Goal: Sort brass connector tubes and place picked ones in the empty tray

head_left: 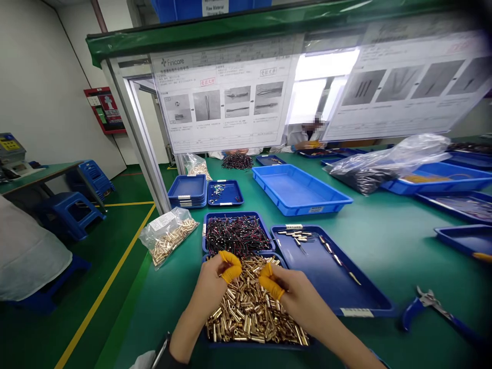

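Observation:
My left hand and my right hand hover over a blue tray heaped with small brass tubes. Both wear orange finger cots on thumb and forefinger. The fingertips of each hand are pinched together just above the brass heap; whether a small part sits between them I cannot tell. Behind it stands a tray of dark red and black wired parts. To the right, a long blue tray holds a few finished pieces.
A clear bag of brass tubes lies left of the trays. Blue-handled pliers rest at the right. An empty blue bin, stacked trays and a plastic bag stand farther back. Instruction sheets hang above; another person sits beyond.

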Tool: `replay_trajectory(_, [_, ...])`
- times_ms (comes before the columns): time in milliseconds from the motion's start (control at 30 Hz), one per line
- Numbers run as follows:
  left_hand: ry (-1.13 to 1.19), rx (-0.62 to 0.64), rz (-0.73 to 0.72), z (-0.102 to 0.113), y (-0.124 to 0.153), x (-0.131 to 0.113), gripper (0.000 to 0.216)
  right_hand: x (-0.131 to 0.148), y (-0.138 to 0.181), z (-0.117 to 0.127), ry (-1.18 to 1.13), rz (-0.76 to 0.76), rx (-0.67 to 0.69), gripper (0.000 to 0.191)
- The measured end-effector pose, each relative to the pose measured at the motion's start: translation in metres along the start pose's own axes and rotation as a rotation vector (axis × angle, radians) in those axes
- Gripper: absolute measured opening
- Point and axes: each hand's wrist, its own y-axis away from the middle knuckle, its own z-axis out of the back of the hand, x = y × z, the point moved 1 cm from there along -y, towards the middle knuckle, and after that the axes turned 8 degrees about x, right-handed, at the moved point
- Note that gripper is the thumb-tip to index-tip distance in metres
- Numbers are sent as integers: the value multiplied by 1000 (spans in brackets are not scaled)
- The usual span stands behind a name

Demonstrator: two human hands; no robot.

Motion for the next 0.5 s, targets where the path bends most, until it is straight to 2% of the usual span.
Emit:
replay_trajectory(133, [-452, 49, 37, -3, -1, 10, 12, -2, -1, 5, 28, -19, -123, 10])
replay_trajectory(233, [-655, 77, 7, -12, -3, 19, 17, -4, -2, 0, 53, -11, -137, 11])
replay_trajectory(367, [-676, 64, -31, -20, -3, 21, 21, -6, -2, -8, 106, -14, -103, 13])
replay_trajectory(500, [-461, 12, 9, -21, 0, 14, 18, -7, -1, -9, 84, -4, -114, 15])
